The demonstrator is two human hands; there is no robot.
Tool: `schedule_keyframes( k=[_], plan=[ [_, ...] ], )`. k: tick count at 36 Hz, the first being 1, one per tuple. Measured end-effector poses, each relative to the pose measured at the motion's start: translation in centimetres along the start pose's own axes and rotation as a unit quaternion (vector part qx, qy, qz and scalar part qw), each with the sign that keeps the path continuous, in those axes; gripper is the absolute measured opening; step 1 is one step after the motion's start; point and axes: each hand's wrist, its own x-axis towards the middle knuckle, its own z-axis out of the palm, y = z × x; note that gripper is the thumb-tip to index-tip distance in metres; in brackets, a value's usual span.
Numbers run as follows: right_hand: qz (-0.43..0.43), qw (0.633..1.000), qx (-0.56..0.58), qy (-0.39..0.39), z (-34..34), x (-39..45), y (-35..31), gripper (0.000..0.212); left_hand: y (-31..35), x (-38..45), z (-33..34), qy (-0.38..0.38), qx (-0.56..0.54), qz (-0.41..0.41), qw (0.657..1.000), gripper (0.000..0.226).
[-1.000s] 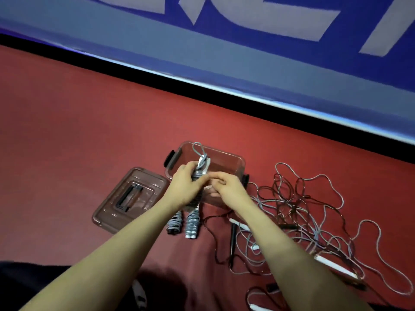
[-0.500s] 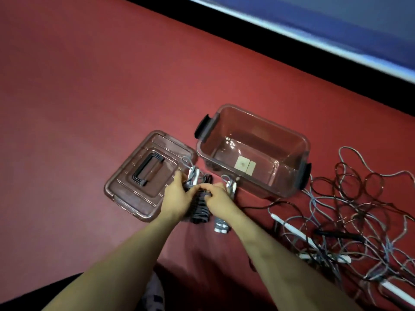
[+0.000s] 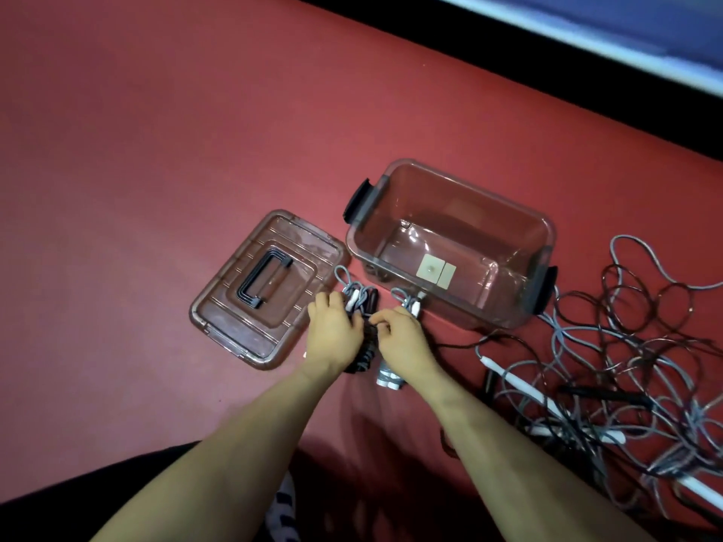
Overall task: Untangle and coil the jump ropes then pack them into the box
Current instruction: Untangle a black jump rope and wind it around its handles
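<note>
On the red floor, my left hand point(image 3: 332, 334) grips a coiled jump rope bundle point(image 3: 362, 307) of grey cord and dark wraps. My right hand point(image 3: 399, 338) pinches the same bundle's cord near its middle. A second coiled bundle point(image 3: 391, 377) lies under my right wrist, its grey loop sticking out by the box. The clear plastic box point(image 3: 547, 236) with black latches stands open just beyond my hands, holding no rope. A tangle of grey and dark jump ropes point(image 3: 626, 365) with white handles spreads to the right.
The box lid point(image 3: 219, 307) with a black handle lies flat left of the box. A black strip and a blue-grey wall point(image 3: 587, 29) border the red floor at the far side. Dark clothing point(image 3: 117, 494) fills the lower left.
The view has tilted down and the box now sits farther from my hands. Both hands have lowered the bundle from in front of the box down to the floor beside the lid.
</note>
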Motion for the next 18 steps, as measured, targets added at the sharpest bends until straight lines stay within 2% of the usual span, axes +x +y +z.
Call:
schedule_keyframes(
  k=[6,11,18],
  plan=[
    [0.013,0.997,0.031,0.065,-3.8,-3.6,1.7,0.025,2.7,-3.2,0.4,-0.036,-0.051,0.056,0.996,0.016],
    [0.023,0.987,0.031,0.153,-7.9,-7.6,4.9,0.021,6.4,-6.9,1.8,-0.103,-0.04,0.154,0.982,0.007],
    [0.087,0.97,0.013,0.225,-13.1,-12.0,10.6,0.012,12.7,-10.4,5.3,-0.169,-0.01,0.241,0.956,0.01]
  ],
)
